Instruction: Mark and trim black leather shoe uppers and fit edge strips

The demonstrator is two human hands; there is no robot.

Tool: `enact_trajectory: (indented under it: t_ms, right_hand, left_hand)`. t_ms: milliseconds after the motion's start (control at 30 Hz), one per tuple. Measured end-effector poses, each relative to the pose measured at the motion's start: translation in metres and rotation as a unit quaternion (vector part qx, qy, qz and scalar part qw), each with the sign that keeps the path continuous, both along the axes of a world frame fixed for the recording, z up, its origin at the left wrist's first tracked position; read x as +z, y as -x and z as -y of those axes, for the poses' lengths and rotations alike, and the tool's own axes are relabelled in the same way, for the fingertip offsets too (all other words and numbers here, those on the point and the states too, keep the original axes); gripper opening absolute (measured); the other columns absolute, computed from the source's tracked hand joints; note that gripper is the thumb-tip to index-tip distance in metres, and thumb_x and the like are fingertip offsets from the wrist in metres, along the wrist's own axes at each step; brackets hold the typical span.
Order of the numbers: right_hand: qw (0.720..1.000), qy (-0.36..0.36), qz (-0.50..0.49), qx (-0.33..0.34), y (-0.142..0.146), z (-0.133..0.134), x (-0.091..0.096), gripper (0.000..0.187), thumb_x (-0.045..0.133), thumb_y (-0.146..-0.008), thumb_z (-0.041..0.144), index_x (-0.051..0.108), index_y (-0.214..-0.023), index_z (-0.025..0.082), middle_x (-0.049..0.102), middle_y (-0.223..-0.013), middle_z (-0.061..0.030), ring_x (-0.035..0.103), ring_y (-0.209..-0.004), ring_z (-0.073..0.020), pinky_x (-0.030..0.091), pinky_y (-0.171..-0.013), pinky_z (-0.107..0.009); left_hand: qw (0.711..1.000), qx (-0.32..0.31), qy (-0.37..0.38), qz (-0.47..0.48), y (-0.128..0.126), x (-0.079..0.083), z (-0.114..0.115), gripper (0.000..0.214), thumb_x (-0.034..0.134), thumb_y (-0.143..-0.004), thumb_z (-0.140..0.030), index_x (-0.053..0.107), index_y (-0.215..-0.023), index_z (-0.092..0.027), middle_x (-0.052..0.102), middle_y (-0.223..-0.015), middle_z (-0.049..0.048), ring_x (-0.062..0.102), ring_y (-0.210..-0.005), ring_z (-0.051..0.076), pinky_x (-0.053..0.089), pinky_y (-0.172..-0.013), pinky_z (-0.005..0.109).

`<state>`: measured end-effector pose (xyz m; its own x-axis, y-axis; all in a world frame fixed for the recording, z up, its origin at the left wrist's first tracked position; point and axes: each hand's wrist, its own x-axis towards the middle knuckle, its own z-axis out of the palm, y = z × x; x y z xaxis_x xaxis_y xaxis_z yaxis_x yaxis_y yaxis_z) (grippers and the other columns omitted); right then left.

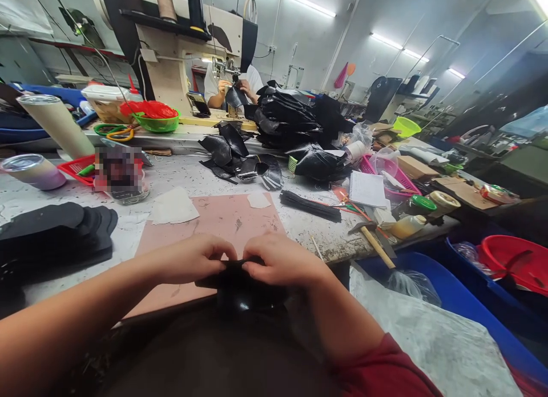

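Observation:
A black leather-like piece (244,291), shiny on its lower face, is pinched along its top edge by both hands at the table's near edge. My left hand (199,257) grips it from the left with fingers curled and thumb underneath. Close beside it, my right hand (274,257) pinches the same edge, the fingertips of the two hands a small gap apart. Below the hands the piece merges with a dark apron or lap, so its lower outline cannot be made out. Beneath and beyond the hands lies a pink board (231,220).
Stacked black cut pieces (64,231) lie at left. Ahead are loose black pieces (226,152), a large black pile (291,114) and black strips (310,206). A hammer (377,246) overhangs the right edge. Across the table, a co-worker's hands (244,89) work at a sewing machine (171,60).

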<state>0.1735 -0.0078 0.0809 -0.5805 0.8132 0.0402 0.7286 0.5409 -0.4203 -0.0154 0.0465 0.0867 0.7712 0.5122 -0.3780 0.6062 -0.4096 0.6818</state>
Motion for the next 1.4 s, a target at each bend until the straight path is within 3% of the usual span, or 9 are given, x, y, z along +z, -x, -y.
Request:
enact_trajectory:
  t_ms: [167, 300, 467, 633, 800, 900, 1067, 1400]
  right_hand:
    - [1.000, -0.025, 0.013, -0.011, 0.003, 0.002, 0.006, 0.013, 0.052, -0.076, 0.021, 0.061, -0.071, 0.015, 0.063, -0.069, -0.0025, 0.053, -0.067, -0.0133, 0.035, -0.066, -0.025]
    - [0.998, 0.031, -0.030, -0.050, -0.001, 0.001, 0.008, 0.018, 0.048, -0.080, 0.024, 0.063, -0.074, 0.015, 0.063, -0.073, -0.0032, 0.054, -0.067, -0.0126, 0.035, -0.060, -0.023]
    - [0.988, 0.090, -0.122, -0.023, -0.007, -0.005, -0.004, 0.019, 0.045, -0.081, 0.017, 0.064, -0.078, 0.015, 0.065, -0.077, -0.0015, 0.056, -0.073, -0.0117, 0.038, -0.065, -0.021]
    - [0.984, 0.070, -0.161, -0.011, -0.004, -0.005, -0.007, 0.016, 0.049, -0.080, 0.015, 0.063, -0.074, 0.014, 0.064, -0.080, -0.0021, 0.056, -0.078, -0.0116, 0.039, -0.071, -0.021]
    - [0.995, 0.025, -0.096, -0.019, 0.005, 0.000, 0.003, 0.017, 0.049, -0.078, 0.015, 0.063, -0.069, 0.013, 0.063, -0.076, -0.0036, 0.055, -0.072, -0.0117, 0.040, -0.066, -0.021]
    - [0.994, 0.009, -0.104, -0.029, 0.006, 0.001, 0.007, 0.019, 0.048, -0.080, 0.017, 0.063, -0.069, 0.013, 0.064, -0.079, -0.0045, 0.056, -0.074, -0.0123, 0.040, -0.068, -0.022]
    - [0.984, 0.027, -0.171, -0.036, 0.001, 0.001, 0.005, 0.024, 0.046, -0.082, 0.014, 0.061, -0.064, 0.015, 0.065, -0.085, -0.0036, 0.058, -0.078, -0.0109, 0.041, -0.072, -0.021]
    - [0.979, 0.043, -0.193, -0.046, -0.006, 0.001, -0.001, 0.027, 0.045, -0.086, 0.025, 0.060, -0.065, 0.015, 0.060, -0.099, -0.0032, 0.055, -0.088, -0.0125, 0.040, -0.082, -0.026]
  left_hand:
    - [0.998, -0.005, -0.056, 0.029, -0.004, 0.000, 0.000, 0.021, 0.046, -0.070, -0.025, 0.064, -0.078, -0.017, 0.062, -0.071, -0.0011, 0.054, -0.066, 0.014, 0.039, -0.059, 0.021]
    - [0.997, 0.042, -0.011, 0.065, -0.003, -0.002, -0.001, 0.021, 0.049, -0.070, -0.032, 0.062, -0.071, -0.016, 0.057, -0.063, -0.0011, 0.051, -0.062, 0.014, 0.039, -0.056, 0.022]
    - [0.987, 0.093, 0.045, 0.127, 0.001, -0.009, 0.004, 0.027, 0.051, -0.069, -0.042, 0.058, -0.070, -0.016, 0.053, -0.061, -0.0017, 0.049, -0.061, 0.013, 0.040, -0.057, 0.022]
    - [0.992, 0.056, 0.051, 0.102, 0.003, -0.009, 0.004, 0.027, 0.047, -0.073, -0.040, 0.058, -0.079, -0.017, 0.051, -0.063, -0.0032, 0.047, -0.060, 0.011, 0.039, -0.056, 0.020]
    - [0.997, -0.025, -0.049, 0.049, 0.001, 0.003, 0.001, 0.019, 0.045, -0.075, -0.029, 0.058, -0.081, -0.018, 0.056, -0.071, -0.0021, 0.049, -0.066, 0.011, 0.039, -0.060, 0.020]
    - [0.995, 0.005, -0.063, 0.073, 0.000, 0.003, 0.002, 0.020, 0.048, -0.075, -0.033, 0.059, -0.075, -0.017, 0.057, -0.067, -0.0014, 0.050, -0.064, 0.012, 0.040, -0.059, 0.021]
    - [0.986, 0.072, -0.009, 0.150, 0.002, -0.003, 0.007, 0.025, 0.049, -0.076, -0.041, 0.057, -0.071, -0.017, 0.060, -0.065, -0.0003, 0.055, -0.065, 0.014, 0.045, -0.060, 0.023]
    - [0.982, 0.046, -0.010, 0.183, 0.002, -0.005, 0.008, 0.023, 0.047, -0.078, -0.036, 0.058, -0.077, -0.017, 0.061, -0.070, 0.0020, 0.055, -0.069, 0.015, 0.046, -0.066, 0.026]
